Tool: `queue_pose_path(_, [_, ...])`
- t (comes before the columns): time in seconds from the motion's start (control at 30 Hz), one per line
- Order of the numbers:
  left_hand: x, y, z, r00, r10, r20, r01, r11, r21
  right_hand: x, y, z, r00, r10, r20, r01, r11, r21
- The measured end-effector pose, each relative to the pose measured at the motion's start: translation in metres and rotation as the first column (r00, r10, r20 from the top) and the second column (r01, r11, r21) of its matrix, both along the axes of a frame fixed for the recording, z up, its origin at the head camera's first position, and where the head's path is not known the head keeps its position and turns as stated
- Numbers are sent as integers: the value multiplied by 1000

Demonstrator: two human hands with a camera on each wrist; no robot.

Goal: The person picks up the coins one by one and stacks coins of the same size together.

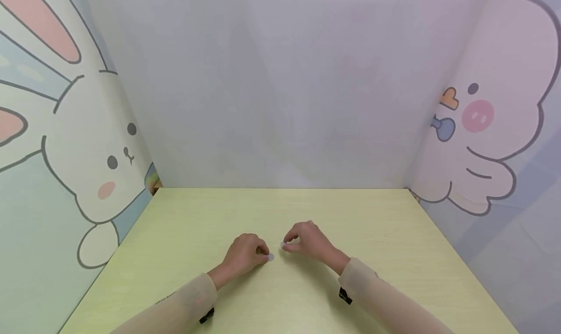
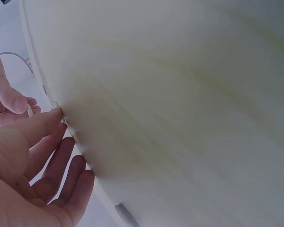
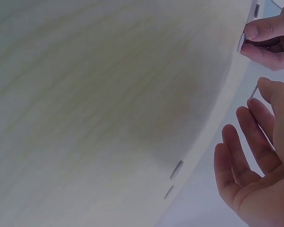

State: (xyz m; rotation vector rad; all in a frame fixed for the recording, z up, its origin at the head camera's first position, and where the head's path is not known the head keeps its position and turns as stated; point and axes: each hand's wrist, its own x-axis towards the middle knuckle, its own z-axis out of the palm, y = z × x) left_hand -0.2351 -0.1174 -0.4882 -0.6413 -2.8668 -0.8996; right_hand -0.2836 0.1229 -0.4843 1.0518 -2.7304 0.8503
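Observation:
My left hand (image 1: 245, 252) is low over the table and pinches a small pale round disc (image 1: 271, 257) between thumb and index finger. In the right wrist view that disc (image 3: 241, 43) shows nearly edge-on. Just to the right and slightly farther away, my right hand (image 1: 309, 240) pinches a second small pale disc (image 1: 283, 245). This one appears as a thin edge (image 3: 254, 92) between thumb and index fingertips, the other fingers loosely bent. A short gap separates the two discs. Whether either disc touches the table, I cannot tell.
The pale yellow wood-look table (image 1: 210, 212) runs back to a whitish curtain (image 1: 280, 90). Cartoon-printed cloth (image 1: 92, 168) hangs along both sides. Small grey slivers (image 3: 176, 169) lie on the table surface in the wrist views; their kind is unclear.

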Motion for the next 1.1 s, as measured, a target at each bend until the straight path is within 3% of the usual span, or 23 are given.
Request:
queue_pose_path(0.23, [-2, 0, 0, 1000, 5, -7, -5, 1000, -2, 2, -3, -4, 999, 26, 29, -26, 1000, 16])
queue_pose_path(0.5, [-2, 0, -2, 1000, 7, -9, -8, 1000, -8, 3, -12, -12, 995, 96, 0, -96, 994, 51])
queue_pose_path(1.1, [0, -1, -1, 1000, -1, -20, 1, 1000, -5, 15, -33, -9, 998, 59, -35, -54, 990, 128])
